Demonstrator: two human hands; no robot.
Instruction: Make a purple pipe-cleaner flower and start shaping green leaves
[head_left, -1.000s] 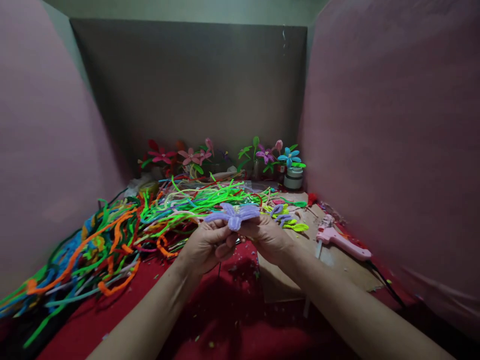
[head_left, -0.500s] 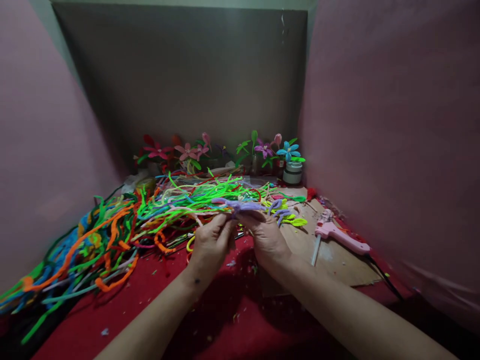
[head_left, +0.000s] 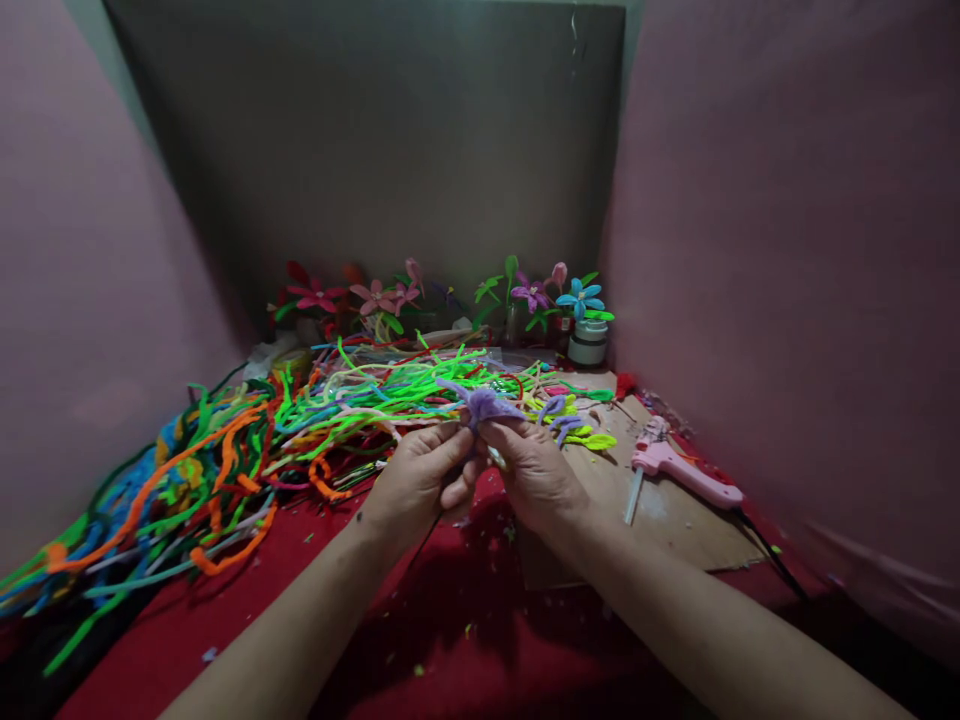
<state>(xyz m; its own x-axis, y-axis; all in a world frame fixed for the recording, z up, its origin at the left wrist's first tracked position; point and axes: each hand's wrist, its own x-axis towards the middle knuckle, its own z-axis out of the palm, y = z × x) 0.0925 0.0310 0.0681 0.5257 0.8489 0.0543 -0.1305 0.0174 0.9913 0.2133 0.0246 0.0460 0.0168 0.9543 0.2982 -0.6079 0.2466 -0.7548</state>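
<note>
Both of my hands meet at the middle of the view, pinching a lilac pipe-cleaner flower (head_left: 482,404) between them. My left hand (head_left: 418,479) grips it from below on the left, fingers curled. My right hand (head_left: 534,468) holds it from the right, thumb and fingers pressed on the petals. The flower is raised just above a red cloth (head_left: 315,600) and in front of a big heap of coloured pipe cleaners (head_left: 247,450). Its stem, if any, is hidden by my fingers.
A pink glue gun (head_left: 684,474) lies on a cardboard sheet (head_left: 675,525) at the right, with loose lilac and yellow-green petals (head_left: 574,428) beside it. Finished flowers (head_left: 450,300) and a small jar (head_left: 587,343) stand along the back wall. Pink panels close in both sides.
The flower's petals, spread wide a second ago, are now bunched closer together. My hands have shifted slightly up and away from me, still holding it.
</note>
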